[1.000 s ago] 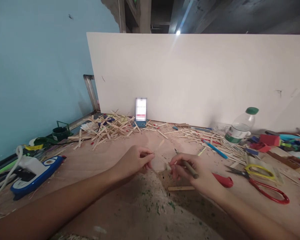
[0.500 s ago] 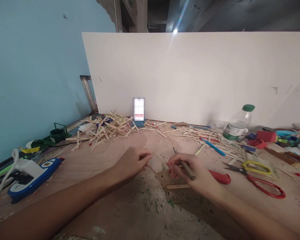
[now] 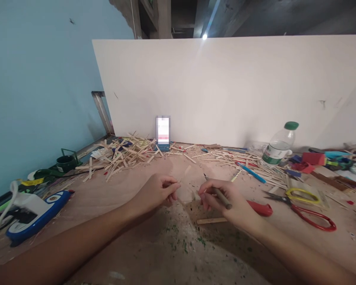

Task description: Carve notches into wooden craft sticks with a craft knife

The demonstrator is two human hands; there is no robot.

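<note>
Head view: my right hand (image 3: 233, 194) held a pen-like tool (image 3: 223, 198); my left hand (image 3: 160, 190) pinched narrowly, contents unclear. Just nearside of the tool lay a stick (image 3: 210, 221), farther right scissors (image 3: 287, 200). Positioning seemed underway, calling for steadiness.

Pale blue wall (image 3: 41, 79) at left, dark mark (image 3: 71, 21) high up; rough grey patch (image 3: 121, 11) at its top right. White panel (image 3: 210, 91) upright behind the table (image 3: 142, 253), lightly scuffed. Metal frame (image 3: 101, 111) by panel's left end. Above: grey column (image 3: 164, 19), dark ceiling (image 3: 299, 18), bright lamp (image 3: 204, 37) with streaked glare. Table brown, green-flecked.
</note>
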